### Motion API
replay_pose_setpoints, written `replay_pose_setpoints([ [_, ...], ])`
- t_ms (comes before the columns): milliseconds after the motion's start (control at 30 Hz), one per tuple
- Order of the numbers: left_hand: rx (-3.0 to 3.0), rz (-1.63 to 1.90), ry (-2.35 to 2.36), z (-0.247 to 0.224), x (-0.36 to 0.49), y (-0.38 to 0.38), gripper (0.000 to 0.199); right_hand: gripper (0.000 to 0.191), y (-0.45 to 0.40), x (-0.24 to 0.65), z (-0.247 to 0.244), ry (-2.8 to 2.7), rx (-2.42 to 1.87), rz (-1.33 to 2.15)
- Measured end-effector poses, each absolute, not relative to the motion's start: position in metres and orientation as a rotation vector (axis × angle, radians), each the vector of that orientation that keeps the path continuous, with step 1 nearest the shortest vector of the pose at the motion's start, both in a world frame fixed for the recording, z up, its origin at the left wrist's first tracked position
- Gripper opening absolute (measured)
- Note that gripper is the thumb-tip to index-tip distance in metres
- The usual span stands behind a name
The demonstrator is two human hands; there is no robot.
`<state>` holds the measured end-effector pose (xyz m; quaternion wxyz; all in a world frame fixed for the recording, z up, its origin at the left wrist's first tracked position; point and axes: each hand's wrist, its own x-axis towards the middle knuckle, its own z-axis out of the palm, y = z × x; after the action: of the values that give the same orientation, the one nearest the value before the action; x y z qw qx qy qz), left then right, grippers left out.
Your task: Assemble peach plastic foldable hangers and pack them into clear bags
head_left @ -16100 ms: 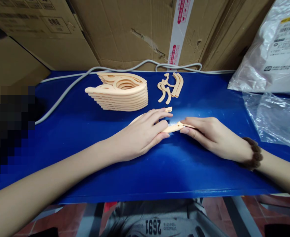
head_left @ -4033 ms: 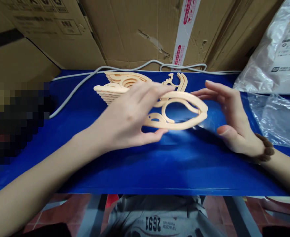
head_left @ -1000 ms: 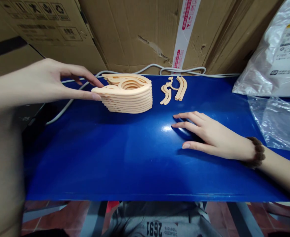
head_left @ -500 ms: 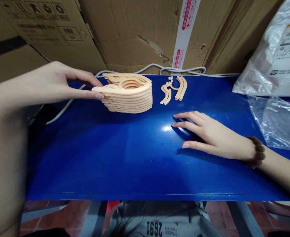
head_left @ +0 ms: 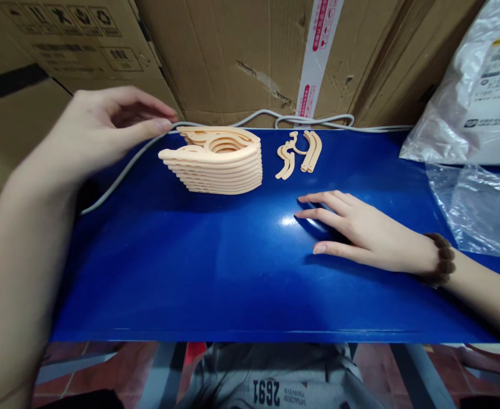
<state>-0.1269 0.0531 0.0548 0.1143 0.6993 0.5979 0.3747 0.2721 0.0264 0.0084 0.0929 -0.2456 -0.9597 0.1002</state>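
left hand point(head_left: 99, 125) hovers upper left near hangers point(head_left: 222, 170), can't tell if fingertips meet | right hand point(head_left: 356, 233) centre-right over table point(head_left: 190, 272), fingers apart | parts point(head_left: 315, 151) upper centre

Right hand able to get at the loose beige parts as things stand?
Likely yes: the right hand is open and holds nothing, with only blue tabletop between it and the loose beige parts.

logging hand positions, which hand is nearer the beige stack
Left. The left hand is raised by the left end of the beige stack; the right hand is farther, spread over the blue table, right of the stack and nearer the person.
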Motion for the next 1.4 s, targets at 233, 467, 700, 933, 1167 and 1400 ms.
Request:
replay_pose_setpoints([
  [233, 1.987, 1.093, 1.671, 0.036, -0.124, 0.068, 0.053, 0.057, 0.027, 0.272, 0.008, -2.848, -0.733, 0.304],
  [467, 1.913, 1.172, 1.659, 0.028, -0.119, 0.068, 0.040, 0.057, 0.027, 0.272, 0.009, -2.846, -0.735, 0.304],
  [700, 1.916, 1.155, 1.680, 0.028, -0.121, 0.069, 0.043, 0.056, 0.026, 0.272, 0.009, -2.851, -0.741, 0.308],
  [933, 1.974, 1.108, 1.687, 0.034, -0.124, 0.066, 0.049, 0.057, 0.026, 0.273, 0.007, -2.850, -0.716, 0.289],
  [1167, 1.953, 1.151, 1.694, 0.033, -0.122, 0.068, 0.047, 0.057, 0.027, 0.272, 0.008, -2.850, -0.724, 0.297],
  [1400, 1.933, 1.133, 1.716, 0.033, -0.120, 0.066, 0.050, 0.057, 0.026, 0.273, 0.007, -2.848, -0.708, 0.273],
])
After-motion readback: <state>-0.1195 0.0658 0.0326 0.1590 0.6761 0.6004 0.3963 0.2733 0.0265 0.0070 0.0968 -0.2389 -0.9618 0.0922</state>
